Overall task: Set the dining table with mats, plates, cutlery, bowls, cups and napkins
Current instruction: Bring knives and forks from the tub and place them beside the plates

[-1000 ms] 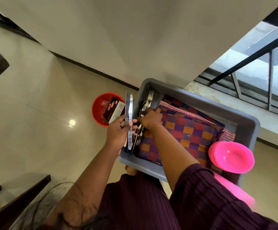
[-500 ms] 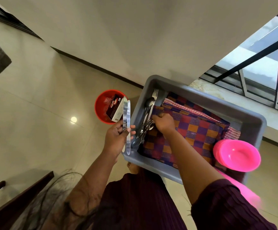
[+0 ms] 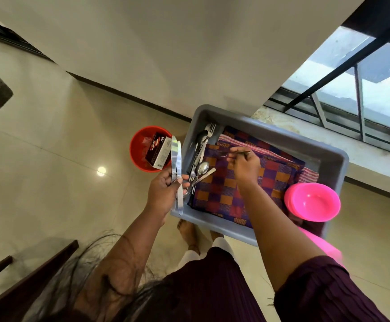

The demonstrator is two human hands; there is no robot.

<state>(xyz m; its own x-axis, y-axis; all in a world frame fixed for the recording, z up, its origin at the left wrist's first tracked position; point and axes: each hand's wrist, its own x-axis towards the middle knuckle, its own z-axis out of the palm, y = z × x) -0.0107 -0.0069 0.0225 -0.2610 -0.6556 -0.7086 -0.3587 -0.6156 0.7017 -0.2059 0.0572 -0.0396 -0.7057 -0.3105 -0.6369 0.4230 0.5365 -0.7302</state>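
Now the left hand (image 3: 163, 194) grips two knives (image 3: 176, 173) side by side, its fingers (image 3: 184, 182) curled round the handles just below the patterned band, the thumb on the near side. The blades stick up past the fingertips toward the red bucket (image 3: 138, 149), which holds a small box (image 3: 158, 151), and the handle ends hang below the palm over the near corner of the grey tub (image 3: 270, 133). Their long axis runs nearly straight away from the person, blades far, handles near. The right hand (image 3: 245, 165) pinches a thin piece of cutlery (image 3: 237, 153) between thumb and fingertips, the other fingers loosely bent; whether it is a fork or a spoon cannot be told. It lies crosswise, roughly level, above the checked mats (image 3: 221, 191) in the tub. Half a second ago that hand was lower, down among the loose cutlery at the mats' edge; it has since lifted and drawn right with the piece, while the left hand has kept its hold on the knives. Just beyond the left fingertips lie the remaining spoons and forks (image 3: 201, 154), pointing lengthwise along the tub's left wall. Pink bowls (image 3: 312, 202) sit stacked at the tub's right corner, well apart from both hands.
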